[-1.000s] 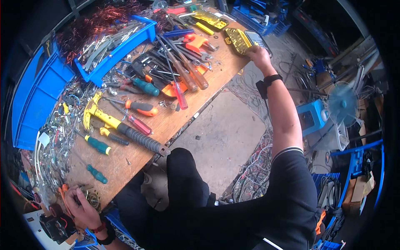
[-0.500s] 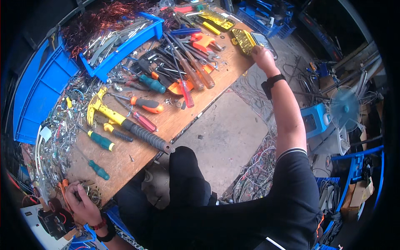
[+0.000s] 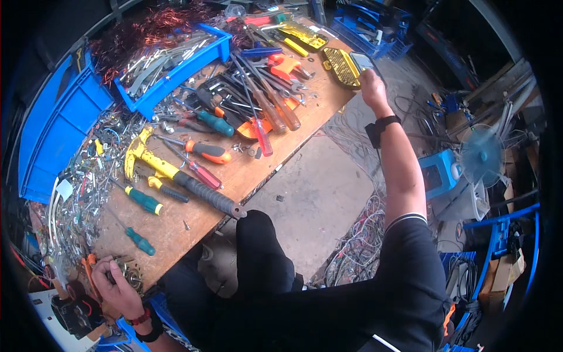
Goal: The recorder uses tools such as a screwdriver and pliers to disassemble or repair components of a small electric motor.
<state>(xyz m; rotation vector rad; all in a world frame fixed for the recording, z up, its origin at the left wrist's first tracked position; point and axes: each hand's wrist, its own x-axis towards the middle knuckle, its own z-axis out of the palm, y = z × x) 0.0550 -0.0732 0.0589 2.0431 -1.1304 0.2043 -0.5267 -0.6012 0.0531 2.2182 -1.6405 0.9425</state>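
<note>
At the workbench's (image 3: 217,164) right edge, my right hand (image 3: 373,88) grips a yellow-and-black hinged bit case (image 3: 340,67) with a grey panel. My left hand (image 3: 117,284) has curled fingers at small brass-coloured metal parts (image 3: 132,267) near the lower-left corner, beside orange handles (image 3: 92,261); what it holds is unclear. Between my hands lie a yellow claw hammer (image 3: 158,164), green screwdrivers (image 3: 142,201), an orange-and-grey screwdriver (image 3: 208,151), red-handled screwdrivers (image 3: 260,138), hex keys (image 3: 223,100) and orange-handled pliers (image 3: 281,64).
Blue bins (image 3: 56,135) and a blue tray of metal pieces (image 3: 173,70) line the far side, among scrap (image 3: 82,188) and red tinsel (image 3: 146,29). Right of the bench are tangled cables (image 3: 358,234), a fan (image 3: 484,155) and a blue appliance (image 3: 440,173). My legs (image 3: 258,246) are below.
My right hand and the case have shifted slightly down and right, the wrist angled a little differently. My left hand stays at the metal parts. The view has moved slightly.
</note>
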